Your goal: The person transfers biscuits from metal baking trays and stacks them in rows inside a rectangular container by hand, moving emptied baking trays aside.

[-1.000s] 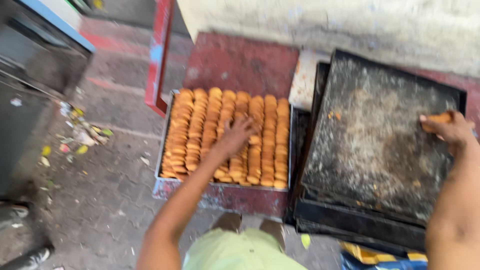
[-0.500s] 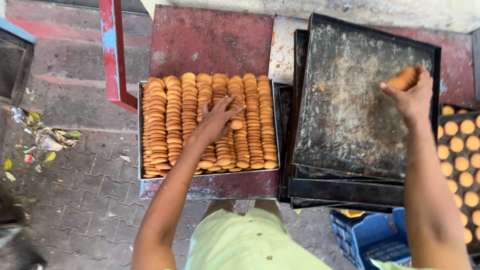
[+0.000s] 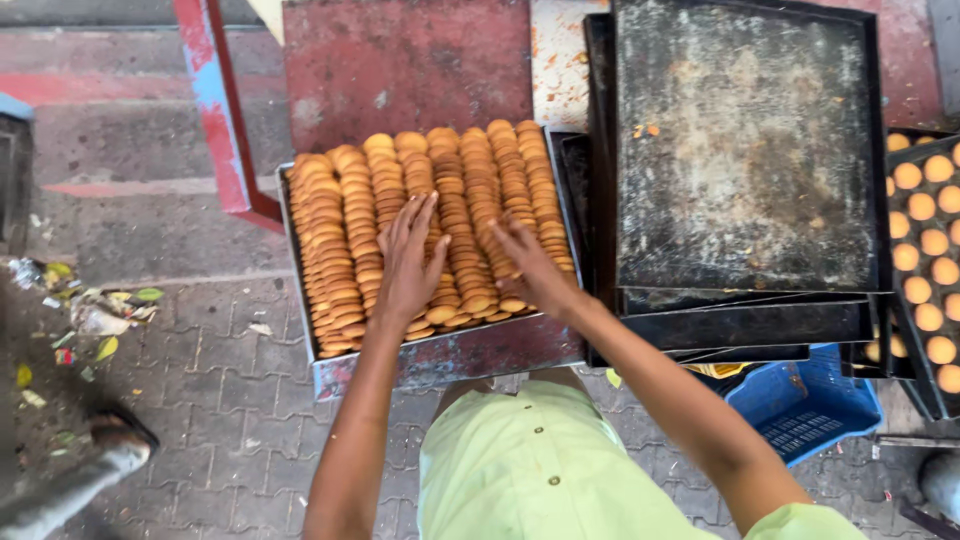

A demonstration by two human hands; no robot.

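Nearest, beside the tin tray, the paved floor carries a blue crate. In the tray, the left hand lies spread flat on the rows of round biscuits; the right hand rests open-fingered alongside. Beyond the tray's right edge, stacked black baking trays.

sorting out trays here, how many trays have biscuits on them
2: a metal tray packed with biscuit rows under both hands, and a dark tray at the right edge, partly cut off. More may be hidden.
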